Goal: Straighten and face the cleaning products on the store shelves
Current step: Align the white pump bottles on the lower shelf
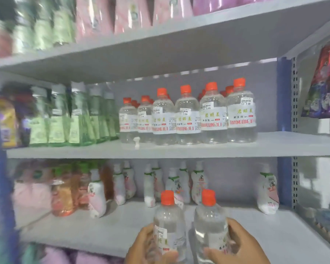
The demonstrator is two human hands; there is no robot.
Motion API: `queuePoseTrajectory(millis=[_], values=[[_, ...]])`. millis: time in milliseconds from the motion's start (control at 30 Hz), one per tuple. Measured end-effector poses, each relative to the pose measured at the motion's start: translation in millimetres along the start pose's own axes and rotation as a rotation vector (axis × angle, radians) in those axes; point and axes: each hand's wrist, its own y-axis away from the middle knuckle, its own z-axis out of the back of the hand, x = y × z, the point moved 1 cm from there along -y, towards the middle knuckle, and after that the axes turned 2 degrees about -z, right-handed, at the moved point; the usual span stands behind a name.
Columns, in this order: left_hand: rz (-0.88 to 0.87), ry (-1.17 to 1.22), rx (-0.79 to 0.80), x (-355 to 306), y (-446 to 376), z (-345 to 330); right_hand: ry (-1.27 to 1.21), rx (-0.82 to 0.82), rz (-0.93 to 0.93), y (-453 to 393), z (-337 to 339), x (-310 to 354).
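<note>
My left hand [147,246] grips a clear bottle with an orange cap [169,221], held upright in front of the lower shelf. Beside it, my right hand [238,242] grips a second clear orange-capped bottle [210,225], also upright. On the middle shelf [198,149] stands a row of several matching clear bottles [189,119] with white labels and price stickers, more standing behind them. Their labels mostly face forward.
Green bottles [72,119] fill the middle shelf's left part. White and pink pump bottles [267,191] and orange ones [62,193] stand on the lower shelf [103,229]. Pink and green pouches sit on the top shelf. Snack packets [324,82] hang at the right. A small white object [136,141] lies by the clear bottles.
</note>
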Motion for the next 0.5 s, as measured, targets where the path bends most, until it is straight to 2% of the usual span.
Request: queuePoseTrajectory(millis=[67,100,133,167,200,233,267,333,433,500], values=[[-0.371,0.57,0.004,-70,1,19,-0.055,0.077,0.077,13,-13,32],[-0.518,0.661,0.017,-99,0,37,-0.053,0.139,0.151,21,-19,48],[-0.511,0.527,-0.073,-114,1,55,-0.031,0.181,0.222,27,-24,62],[-0.426,0.342,-0.169,-118,3,74,-0.035,0.157,0.246,30,-30,84],[-0.313,0.24,-0.17,-109,4,90,-0.056,0.132,0.258,34,-35,108],[-0.217,0.11,-0.326,-114,10,109,-0.093,0.107,0.263,35,-44,137],[-0.191,0.087,-0.381,-125,11,126,-0.087,0.087,0.3,36,-54,166],[-0.254,0.064,-0.324,-144,-6,157,-0.064,0.045,0.418,38,-73,217],[-0.313,0.001,-0.21,-170,-47,192,-0.023,-0.117,0.511,12,-104,276],[-0.329,-0.078,-0.245,-171,-79,208,0.015,-0.212,0.512,-21,-125,302]])
